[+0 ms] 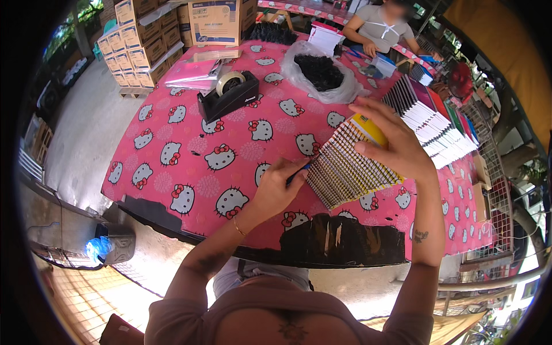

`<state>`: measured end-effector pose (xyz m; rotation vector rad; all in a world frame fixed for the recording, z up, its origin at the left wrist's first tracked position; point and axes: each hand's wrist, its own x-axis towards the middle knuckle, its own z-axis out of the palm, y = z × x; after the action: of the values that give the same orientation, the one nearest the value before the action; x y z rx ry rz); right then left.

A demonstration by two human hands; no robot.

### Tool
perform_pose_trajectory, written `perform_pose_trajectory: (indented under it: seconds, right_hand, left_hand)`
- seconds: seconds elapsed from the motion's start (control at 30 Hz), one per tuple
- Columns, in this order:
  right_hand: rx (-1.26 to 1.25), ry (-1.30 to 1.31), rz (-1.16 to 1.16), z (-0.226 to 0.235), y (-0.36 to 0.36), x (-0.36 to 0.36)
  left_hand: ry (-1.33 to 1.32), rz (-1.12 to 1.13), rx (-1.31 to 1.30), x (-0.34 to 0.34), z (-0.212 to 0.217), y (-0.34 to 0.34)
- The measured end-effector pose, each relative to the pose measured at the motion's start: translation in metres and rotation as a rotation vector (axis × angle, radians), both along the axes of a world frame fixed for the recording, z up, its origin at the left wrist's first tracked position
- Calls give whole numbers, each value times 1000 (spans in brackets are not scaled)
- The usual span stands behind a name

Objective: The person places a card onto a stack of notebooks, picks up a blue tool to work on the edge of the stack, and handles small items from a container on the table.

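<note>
A stack of spiral-bound notebooks point(352, 164) with yellow covers lies in front of me, its rows of dark wire coils facing up. My left hand point(280, 187) is closed around a small dark-blue tool point(299, 173), whose tip meets the left edge of the stack; its exact kind is hidden by my fingers. Over the stack's far right side is my right hand point(397, 138), thumb and fingers apart, against the yellow cover point(369, 130). Whether it presses on the stack I cannot tell.
A black tape dispenser point(230, 98), pink plastic-wrapped sheets point(195, 73) and a bag of black coils point(319, 69) lie on the pink tablecloth point(253, 149). More bound notebooks point(428, 118) stand at right. A co-worker point(382, 29) sits across; cartons point(141, 43) are stacked far left.
</note>
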<state>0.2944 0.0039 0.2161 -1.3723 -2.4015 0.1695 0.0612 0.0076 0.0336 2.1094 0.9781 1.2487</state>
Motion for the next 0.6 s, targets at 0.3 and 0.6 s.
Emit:
perform_pose_trajectory:
  seconds: [0.3, 0.6]
  right_hand:
    - [17, -1, 7, 1, -1, 0]
    - [21, -1, 16, -2, 0, -2]
  left_hand:
    - [-701, -279, -1185, 3, -11, 2]
    - [-400, -286, -847, -5, -31, 6]
